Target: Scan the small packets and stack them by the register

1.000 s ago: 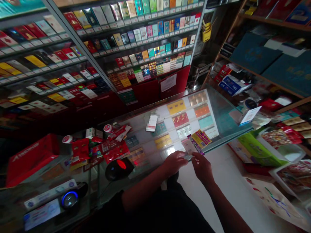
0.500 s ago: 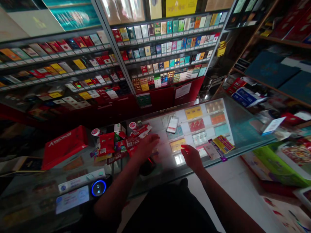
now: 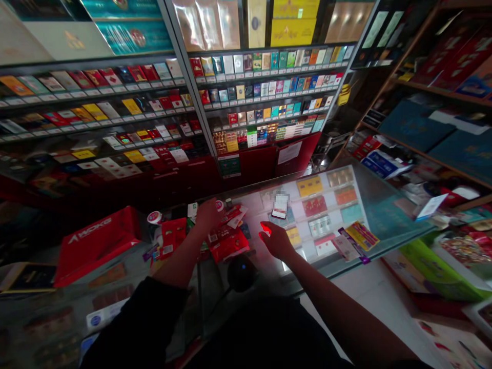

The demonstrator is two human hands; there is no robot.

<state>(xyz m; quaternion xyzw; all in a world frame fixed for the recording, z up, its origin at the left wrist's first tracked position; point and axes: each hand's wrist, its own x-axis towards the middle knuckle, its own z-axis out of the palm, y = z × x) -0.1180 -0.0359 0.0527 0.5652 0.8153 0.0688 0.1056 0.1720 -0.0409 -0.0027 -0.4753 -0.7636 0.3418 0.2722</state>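
Note:
My left hand point(image 3: 206, 219) is over the heap of packets, its fingers by a small round red-and-white tub point(image 3: 219, 205). They are dark, and whether they grip anything does not show. Red packets point(image 3: 228, 245) lie to its right and another red packet point(image 3: 173, 237) to its left. My right hand point(image 3: 279, 242) hovers over the glass counter point(image 3: 265, 279) with thumb and forefinger apart and nothing seen between them. Red light falls on its fingertips. A phone-like white item point(image 3: 280, 205), partly pixelated, lies just beyond it. Nearer me stands a round black device point(image 3: 241, 274).
A red box point(image 3: 102, 243) stands at left on the counter, with another round tub point(image 3: 154, 218) beside it. Purple and yellow packets point(image 3: 360, 237) lie at the right. Shelves of small packs point(image 3: 265, 89) line the far side. A green box point(image 3: 442, 264) is at lower right.
My left hand has moved left and away from me, uncovering the red packets and the black device. My right hand has shifted left, and red light now covers more of its fingertips.

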